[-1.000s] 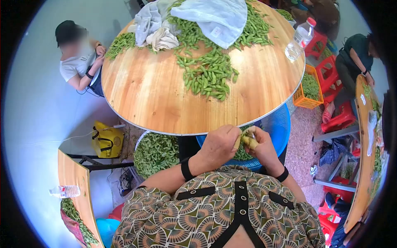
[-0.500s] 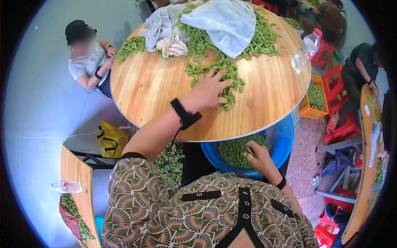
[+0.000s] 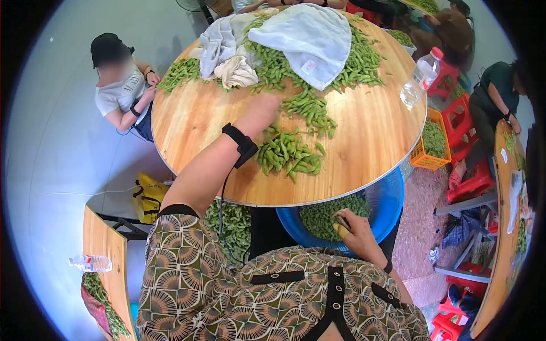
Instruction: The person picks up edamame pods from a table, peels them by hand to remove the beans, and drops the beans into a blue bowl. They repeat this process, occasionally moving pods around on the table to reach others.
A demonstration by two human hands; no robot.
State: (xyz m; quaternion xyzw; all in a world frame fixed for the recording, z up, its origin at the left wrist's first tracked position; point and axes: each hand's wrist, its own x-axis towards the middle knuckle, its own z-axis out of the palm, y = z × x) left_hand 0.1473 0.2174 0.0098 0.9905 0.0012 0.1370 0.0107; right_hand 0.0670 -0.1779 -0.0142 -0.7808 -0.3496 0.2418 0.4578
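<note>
The small pile of green pods [image 3: 290, 153] lies loose on the round wooden bench [image 3: 352, 150], close to its near edge and a little left of its middle. Just beyond it I have the left hand [image 3: 263, 111], low over the bench top beside a second cluster of pods [image 3: 310, 113]; its fingers are hidden from my camera, so I can't tell whether that grip is clenched or released. A black wrist device [image 3: 240, 146] with a cable sits on that arm. My right hand [image 3: 358, 233] is below the near edge of the bench, over the blue basket [image 3: 395, 202], which holds small green pieces [image 3: 324, 219]. Its fingers are bent in towards the thumb, but what they may be grasping is too small for me to make out. Toward the far side of the bench I see a large heap of pods [image 3: 364, 59], partly under a white cloth [image 3: 310, 42], with a grey cloth [image 3: 218, 45] and a beige cloth [image 3: 236, 72] to its left. A clear bottle [image 3: 422, 77] with a red cap stands near the bench's right edge. Outside that edge are an orange crate [image 3: 430, 160] of greens and red stools [image 3: 458, 116]; a seated person [image 3: 122, 94] is at the bench's left edge, both hands close together.
</note>
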